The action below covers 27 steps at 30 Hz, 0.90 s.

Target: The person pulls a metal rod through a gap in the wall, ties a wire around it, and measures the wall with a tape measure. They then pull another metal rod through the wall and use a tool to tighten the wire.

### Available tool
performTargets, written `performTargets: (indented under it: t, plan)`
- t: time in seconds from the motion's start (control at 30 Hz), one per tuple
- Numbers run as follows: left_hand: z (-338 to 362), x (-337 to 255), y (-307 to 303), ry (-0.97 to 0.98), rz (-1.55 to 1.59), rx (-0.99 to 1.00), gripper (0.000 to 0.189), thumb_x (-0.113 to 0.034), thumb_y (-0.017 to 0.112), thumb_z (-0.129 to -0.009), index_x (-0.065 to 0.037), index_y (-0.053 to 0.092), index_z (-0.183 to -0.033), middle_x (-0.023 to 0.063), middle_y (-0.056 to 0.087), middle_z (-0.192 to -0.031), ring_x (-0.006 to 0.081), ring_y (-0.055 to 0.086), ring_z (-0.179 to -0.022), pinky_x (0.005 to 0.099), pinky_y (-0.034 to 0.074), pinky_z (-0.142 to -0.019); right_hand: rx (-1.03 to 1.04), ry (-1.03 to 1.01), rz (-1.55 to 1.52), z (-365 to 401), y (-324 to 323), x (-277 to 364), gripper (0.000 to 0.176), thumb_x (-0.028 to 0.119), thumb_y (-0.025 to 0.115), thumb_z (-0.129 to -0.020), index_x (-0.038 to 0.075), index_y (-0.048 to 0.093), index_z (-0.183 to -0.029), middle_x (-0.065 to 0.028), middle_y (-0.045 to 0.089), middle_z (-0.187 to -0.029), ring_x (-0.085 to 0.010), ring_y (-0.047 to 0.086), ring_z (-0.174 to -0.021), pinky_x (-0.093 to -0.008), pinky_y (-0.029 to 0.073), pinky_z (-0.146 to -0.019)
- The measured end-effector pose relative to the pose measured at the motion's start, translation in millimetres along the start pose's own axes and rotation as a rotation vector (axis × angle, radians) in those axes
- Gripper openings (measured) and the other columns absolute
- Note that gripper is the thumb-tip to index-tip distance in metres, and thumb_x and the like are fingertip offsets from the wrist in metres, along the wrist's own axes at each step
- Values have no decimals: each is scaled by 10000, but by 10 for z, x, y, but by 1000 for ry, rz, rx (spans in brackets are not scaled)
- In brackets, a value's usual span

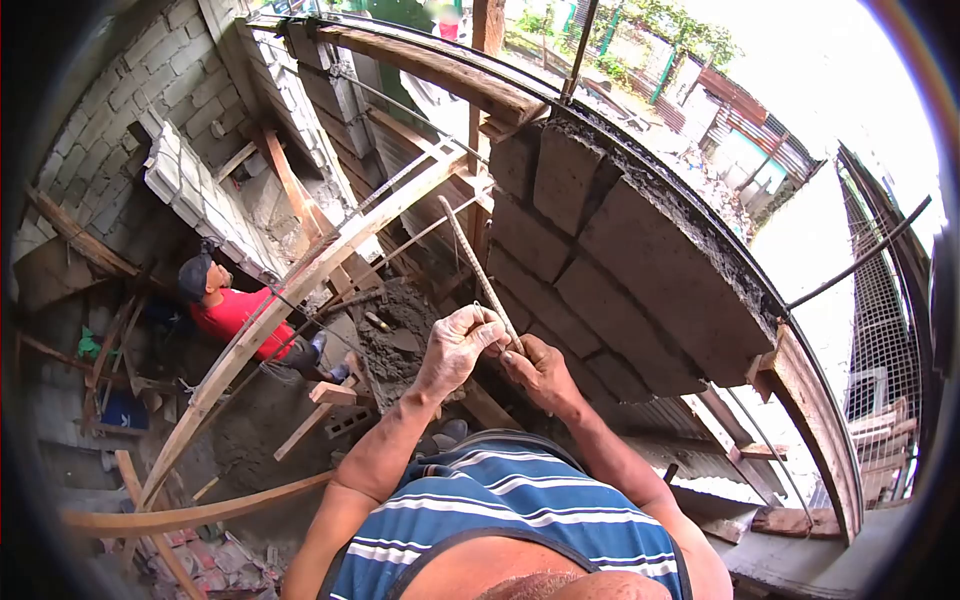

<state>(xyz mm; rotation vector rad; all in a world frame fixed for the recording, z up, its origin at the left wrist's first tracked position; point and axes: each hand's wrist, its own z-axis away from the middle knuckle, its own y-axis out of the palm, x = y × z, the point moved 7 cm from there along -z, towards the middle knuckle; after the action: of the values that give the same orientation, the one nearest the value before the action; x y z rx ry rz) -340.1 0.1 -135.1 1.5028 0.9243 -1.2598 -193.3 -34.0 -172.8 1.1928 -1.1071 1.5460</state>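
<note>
A ribbed steel bar [472, 250] slants up and away from my hands, its far end above the wooden beam. My right hand [541, 372] is closed around the bar's near end. Close beside it, my left hand [462, 348] is closed in a pinch at the bar, fingertips almost meeting those of the right. A thin wire seems to stick up by the left fingers, but what they pinch is too small to make out. Just beyond the hands stands a block wall [600, 270] with dark mortar joints.
A long wooden beam [300, 285] crosses diagonally at left, with a curved plank [200, 518] below. Wet mortar with a trowel [402, 338] lies lower down. A person in a red shirt [240, 318] is below left. Another steel bar [860, 262] juts out at right.
</note>
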Motion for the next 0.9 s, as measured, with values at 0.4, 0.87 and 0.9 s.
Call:
performTargets:
  t: [0.4,0.87,0.9]
  plan:
    - [-98,-39,-205,24,212,-125,192,-217,662,-962,-26,671,-965,66,703,-786,114,647,-649,265,544,-619,68,54,101,109,-87,262,272,267,594,-985,46,546,-834,19,498,-637,-74,447,-588,-264,376,-529]
    - [-73,-124,-161,21,187,-85,60,-50,654,-933,-32,651,-990,63,692,-849,105,659,-732,250,563,-686,-34,99,-96,66,-166,57,344,353,651,-957,61,559,-799,45,476,-634,-50,415,-560,-243,329,-493]
    - [-79,-125,-188,35,174,-112,56,-53,653,-933,-32,651,-985,61,692,-848,105,660,-732,250,564,-680,-33,97,-96,70,-157,54,344,353,651,-957,61,559,-799,45,476,-634,-50,415,-560,-243,329,-493]
